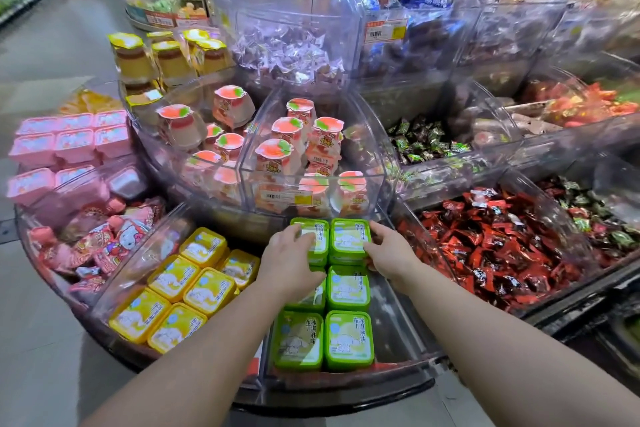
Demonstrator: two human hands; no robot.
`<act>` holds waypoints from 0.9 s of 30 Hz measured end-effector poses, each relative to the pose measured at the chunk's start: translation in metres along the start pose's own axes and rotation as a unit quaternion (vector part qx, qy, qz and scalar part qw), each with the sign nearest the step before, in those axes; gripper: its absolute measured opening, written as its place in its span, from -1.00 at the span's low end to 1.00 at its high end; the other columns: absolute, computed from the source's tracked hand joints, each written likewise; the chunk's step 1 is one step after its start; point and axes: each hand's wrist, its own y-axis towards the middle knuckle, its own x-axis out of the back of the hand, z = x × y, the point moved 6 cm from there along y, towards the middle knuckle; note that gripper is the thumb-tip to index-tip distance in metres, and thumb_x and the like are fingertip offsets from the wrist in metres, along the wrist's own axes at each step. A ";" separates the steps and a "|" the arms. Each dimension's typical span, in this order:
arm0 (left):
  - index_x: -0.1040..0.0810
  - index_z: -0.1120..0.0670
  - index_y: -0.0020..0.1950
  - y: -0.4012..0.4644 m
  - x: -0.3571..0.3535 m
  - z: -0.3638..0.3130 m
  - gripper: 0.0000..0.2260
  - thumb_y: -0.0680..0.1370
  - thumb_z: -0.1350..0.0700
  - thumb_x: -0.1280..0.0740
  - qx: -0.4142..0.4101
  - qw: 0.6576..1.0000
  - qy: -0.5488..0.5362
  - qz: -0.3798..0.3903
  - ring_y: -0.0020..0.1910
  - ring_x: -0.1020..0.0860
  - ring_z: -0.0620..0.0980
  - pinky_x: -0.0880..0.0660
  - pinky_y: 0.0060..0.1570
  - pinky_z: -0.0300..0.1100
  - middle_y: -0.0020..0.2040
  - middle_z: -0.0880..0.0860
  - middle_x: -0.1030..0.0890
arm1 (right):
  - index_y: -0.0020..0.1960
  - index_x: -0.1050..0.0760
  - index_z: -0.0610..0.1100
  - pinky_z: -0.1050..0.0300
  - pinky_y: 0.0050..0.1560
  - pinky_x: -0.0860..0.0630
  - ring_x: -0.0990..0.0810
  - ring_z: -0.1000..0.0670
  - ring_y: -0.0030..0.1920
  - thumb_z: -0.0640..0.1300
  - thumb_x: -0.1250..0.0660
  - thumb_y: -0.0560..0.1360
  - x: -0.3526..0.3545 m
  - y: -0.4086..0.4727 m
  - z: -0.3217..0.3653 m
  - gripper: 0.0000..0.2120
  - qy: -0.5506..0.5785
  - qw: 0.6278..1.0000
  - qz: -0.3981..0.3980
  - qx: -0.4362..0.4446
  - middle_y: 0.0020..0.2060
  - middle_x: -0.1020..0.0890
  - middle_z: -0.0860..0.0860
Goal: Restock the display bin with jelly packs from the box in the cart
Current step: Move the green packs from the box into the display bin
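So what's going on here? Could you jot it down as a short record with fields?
place: shop candy display of clear bins
bin being filled: clear bin with green jelly packs in two columns
left hand: resting on the far left green pack
right hand: fingers gripping the far right green pack
left neighbour: yellow jelly packs
right neighbour: red wrapped candies
behind: peach-lidded pudding cups
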 end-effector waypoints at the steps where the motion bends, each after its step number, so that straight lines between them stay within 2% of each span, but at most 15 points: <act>1: -0.28 -0.04 0.47 0.001 0.000 0.000 -0.37 0.45 -0.12 -0.39 0.001 1.000 0.005 0.001 0.50 -0.10 0.10 -0.16 0.44 0.00 0.54 0.03 -0.11 | 0.45 -0.33 0.07 -0.09 -0.08 -0.64 -0.67 -0.06 -0.14 -0.22 -0.23 0.57 0.000 0.000 0.000 -0.52 -0.008 1.000 0.000 -0.002 0.13 -0.63 0.02; 5: -0.28 -0.03 0.45 0.007 0.004 -0.006 -0.37 0.43 -0.16 -0.36 0.012 0.999 0.048 0.005 0.50 -0.10 0.12 -0.10 0.45 0.02 0.54 0.08 -0.12 | 0.49 -0.26 0.05 -0.06 0.03 -0.63 -0.66 -0.09 -0.03 -0.18 -0.24 0.56 -0.001 -0.007 0.011 -0.48 -0.056 0.998 0.009 0.002 0.21 -0.60 -0.03; 8: -0.25 -0.04 0.48 0.012 0.014 -0.024 -0.35 0.43 -0.17 -0.34 0.020 0.998 0.053 -0.017 0.51 -0.08 0.12 -0.07 0.47 0.03 0.54 0.11 -0.14 | 0.54 -0.09 -0.04 0.01 0.30 -0.42 -0.45 -0.12 0.34 -0.04 -0.30 0.55 0.006 -0.017 0.026 -0.35 -0.139 0.990 -0.006 0.034 0.43 -0.38 -0.08; 9: -0.24 -0.04 0.48 0.015 0.018 -0.035 -0.35 0.43 -0.17 -0.33 0.011 0.998 0.055 -0.030 0.51 -0.10 0.12 -0.08 0.46 0.03 0.53 0.10 -0.17 | 0.54 -0.10 -0.05 0.03 0.32 -0.37 -0.42 -0.12 0.36 -0.01 -0.31 0.53 0.012 -0.022 0.034 -0.34 -0.158 0.986 -0.022 0.057 0.43 -0.37 -0.08; 12: -0.25 -0.04 0.48 0.022 0.029 -0.081 -0.34 0.43 -0.18 -0.33 -0.028 0.997 0.054 -0.056 0.47 -0.17 0.12 -0.13 0.43 0.02 0.49 0.09 -0.24 | 0.45 -0.27 -0.02 0.08 0.22 -0.42 -0.51 -0.10 0.20 -0.03 -0.34 0.49 0.050 -0.035 0.048 -0.44 -0.146 0.978 -0.086 0.120 0.29 -0.48 -0.08; 14: -0.30 -0.05 0.43 0.025 0.031 -0.121 -0.39 0.43 -0.18 -0.34 -0.059 0.995 0.053 -0.068 0.44 -0.22 0.13 -0.16 0.40 -0.01 0.44 0.09 -0.30 | 0.41 -0.33 -0.01 0.09 0.23 -0.40 -0.49 -0.08 0.21 -0.06 -0.35 0.48 0.090 -0.044 0.047 -0.48 -0.129 0.975 -0.124 0.133 0.23 -0.50 -0.07; 16: -0.33 -0.06 0.41 0.027 0.026 -0.168 -0.41 0.43 -0.21 -0.33 -0.092 0.991 0.061 -0.079 0.42 -0.25 0.14 -0.18 0.39 -0.01 0.41 0.08 -0.33 | 0.42 -0.32 0.01 0.05 0.31 -0.36 -0.44 -0.09 0.30 -0.01 -0.34 0.48 0.138 -0.052 0.033 -0.47 -0.155 0.966 -0.160 0.133 0.26 -0.49 -0.06; 19: -0.30 -0.06 0.43 0.026 -0.001 -0.246 -0.37 0.42 -0.25 -0.30 -0.135 0.986 0.068 -0.072 0.42 -0.24 0.14 -0.19 0.41 0.05 0.41 0.08 -0.33 | 0.50 -0.18 0.03 -0.05 0.43 -0.25 -0.28 -0.15 0.43 0.16 -0.30 0.47 0.216 -0.069 -0.015 -0.34 -0.259 0.942 -0.202 0.065 0.42 -0.36 -0.09; 22: -0.33 -0.07 0.42 0.016 -0.042 -0.334 -0.37 0.40 -0.28 -0.29 -0.178 0.979 0.078 -0.061 0.42 -0.26 0.13 -0.22 0.41 0.03 0.41 0.07 -0.35 | 0.52 -0.09 0.13 -0.12 0.46 -0.19 -0.16 -0.19 0.49 0.27 -0.25 0.46 0.299 -0.097 -0.079 -0.29 -0.285 0.930 -0.231 -0.011 0.50 -0.21 -0.10; 27: -0.35 -0.03 0.41 -0.012 -0.114 -0.489 -0.38 0.43 -0.30 -0.26 -0.256 0.961 0.100 -0.044 0.41 -0.30 0.15 -0.23 0.41 0.03 0.42 0.13 -0.36 | 0.50 -0.16 0.14 -0.07 0.46 -0.22 -0.21 -0.18 0.46 0.30 -0.24 0.46 0.433 -0.156 -0.162 -0.32 -0.335 0.892 -0.300 -0.044 0.47 -0.28 -0.11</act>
